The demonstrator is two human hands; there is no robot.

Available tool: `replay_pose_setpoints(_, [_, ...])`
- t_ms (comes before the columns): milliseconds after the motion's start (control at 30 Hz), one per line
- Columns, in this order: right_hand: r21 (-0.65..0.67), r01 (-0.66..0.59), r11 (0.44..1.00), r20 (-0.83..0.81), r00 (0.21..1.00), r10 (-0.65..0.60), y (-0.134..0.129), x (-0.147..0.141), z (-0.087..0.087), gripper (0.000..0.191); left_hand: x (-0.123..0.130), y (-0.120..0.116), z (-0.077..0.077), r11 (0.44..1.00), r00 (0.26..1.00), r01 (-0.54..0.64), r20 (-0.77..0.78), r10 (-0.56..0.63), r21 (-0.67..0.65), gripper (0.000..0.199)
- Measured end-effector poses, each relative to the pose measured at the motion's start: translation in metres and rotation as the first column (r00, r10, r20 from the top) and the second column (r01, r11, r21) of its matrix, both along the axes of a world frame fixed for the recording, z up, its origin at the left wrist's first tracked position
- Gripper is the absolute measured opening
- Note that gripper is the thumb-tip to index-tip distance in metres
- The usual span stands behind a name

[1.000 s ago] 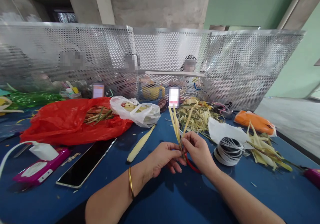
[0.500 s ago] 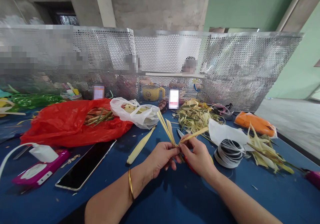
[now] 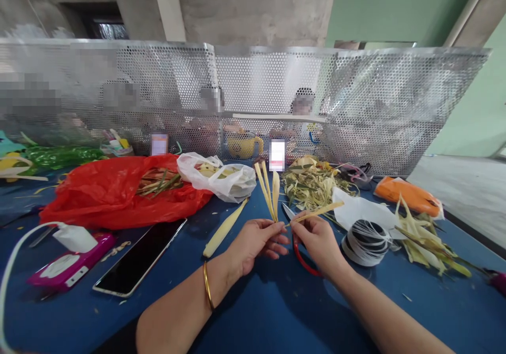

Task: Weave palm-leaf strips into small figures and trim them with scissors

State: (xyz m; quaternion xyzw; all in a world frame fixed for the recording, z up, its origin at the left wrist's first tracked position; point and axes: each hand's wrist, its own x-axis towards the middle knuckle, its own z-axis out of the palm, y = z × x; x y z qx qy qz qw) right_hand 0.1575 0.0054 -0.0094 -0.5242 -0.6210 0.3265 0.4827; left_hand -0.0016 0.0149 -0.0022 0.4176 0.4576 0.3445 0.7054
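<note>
Above the flat blue counter [image 3: 253, 320], I find my left grip [image 3: 259, 242] pinching upright pale-yellow husk-like strips [image 3: 275, 188], my right grip [image 3: 319, 242] pinching one slanting strip [image 3: 322, 210]. I judge them light, springy, prone to splitting; best held near the lower ends.

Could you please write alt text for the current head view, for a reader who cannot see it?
The left hand pinches pale strips fanning upward over a blue table; the right hand holds another strip, slanting rightward. Red-handled scissors show by the right hand, with a red plastic bag and phone to the left and a white coil to the right.
</note>
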Motion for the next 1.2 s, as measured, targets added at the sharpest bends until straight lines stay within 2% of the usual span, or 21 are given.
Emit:
replay_pose_setpoints(67, [0.080, -0.019, 0.997, 0.104, 0.995, 0.011, -0.004, -0.001, 0.000, 0.017, 0.000, 0.001, 0.001, 0.999, 0.999, -0.050, 0.012, 0.050, -0.015, 0.024])
replay_pose_setpoints(133, [0.215, -0.071, 0.974, 0.279, 0.960, 0.008, -0.008, -0.002, 0.001, 0.015, 0.000, 0.002, 0.003, 0.996, 0.996, -0.093, 0.017, 0.093, -0.016, 0.024])
replay_pose_setpoints(233, [0.398, -0.229, 0.888, 0.552, 0.833, -0.033, -0.013, -0.002, 0.003, 0.018, -0.001, 0.001, 0.004, 0.990, 0.991, -0.137, 0.020, 0.136, 0.022, 0.025])
replay_pose_setpoints(333, [0.452, -0.374, 0.810, 0.717, 0.692, -0.081, -0.015, 0.000, 0.005, 0.021, -0.001, 0.000, 0.003, 0.991, 0.991, -0.128, 0.042, 0.126, 0.038, 0.026])
replay_pose_setpoints(400, [0.432, -0.443, 0.785, 0.762, 0.645, -0.056, -0.014, 0.002, 0.007, 0.020, -0.002, 0.001, 0.002, 0.991, 0.990, -0.129, 0.060, 0.127, 0.031, 0.028])
replay_pose_setpoints(433, [0.411, -0.464, 0.784, 0.763, 0.646, -0.018, -0.014, 0.003, 0.009, 0.020, -0.002, 0.001, 0.001, 0.989, 0.988, -0.143, 0.065, 0.142, 0.025, 0.028])
replay_pose_setpoints(500, [0.373, -0.454, 0.809, 0.701, 0.709, 0.074, -0.013, 0.006, 0.013, 0.020, -0.002, 0.002, 0.001, 0.984, 0.983, -0.176, 0.064, 0.175, 0.018, 0.027])
replay_pose_setpoints(567, [0.353, -0.343, 0.871, 0.550, 0.828, 0.103, -0.011, 0.007, 0.016, 0.019, -0.002, 0.002, 0.001, 0.983, 0.983, -0.182, 0.044, 0.181, 0.017, 0.027])
replay_pose_setpoints(633, [0.285, -0.174, 0.943, 0.350, 0.934, 0.066, -0.007, 0.008, 0.016, 0.012, -0.002, 0.000, 0.001, 0.992, 0.992, -0.122, 0.012, 0.122, 0.042, 0.029])
replay_pose_setpoints(700, [0.151, -0.087, 0.985, 0.160, 0.985, 0.063, -0.004, 0.008, 0.013, 0.015, -0.001, -0.002, 0.001, 0.997, 0.999, -0.013, -0.032, 0.015, 0.075, 0.032])
replay_pose_setpoints(800, [-0.036, -0.148, 0.988, -0.055, 0.988, 0.146, -0.001, 0.005, 0.009, 0.021, 0.001, -0.006, 0.001, 0.987, 0.990, 0.122, -0.085, -0.113, 0.105, 0.034])
replay_pose_setpoints(867, [-0.083, -0.181, 0.980, -0.116, 0.978, 0.171, -0.002, 0.003, 0.008, 0.024, 0.002, -0.008, 0.000, 0.982, 0.984, 0.156, -0.105, -0.144, 0.108, 0.034])
replay_pose_setpoints(1067, [-0.021, -0.231, 0.973, -0.078, 0.970, 0.228, -0.005, 0.001, 0.012, 0.022, 0.002, -0.007, -0.004, 0.983, 0.984, 0.139, -0.128, -0.123, 0.119, 0.026])
replay_pose_setpoints(1133, [-0.035, -0.242, 0.970, -0.074, 0.968, 0.239, -0.005, 0.000, 0.012, 0.020, 0.001, -0.007, -0.006, 0.973, 0.976, 0.182, -0.151, -0.160, 0.143, 0.026])
replay_pose_setpoints(1200, [-0.055, -0.242, 0.969, -0.097, 0.967, 0.236, -0.005, 0.000, 0.011, 0.025, 0.000, -0.008, -0.006, 0.962, 0.967, 0.228, -0.152, -0.205, 0.153, 0.027])
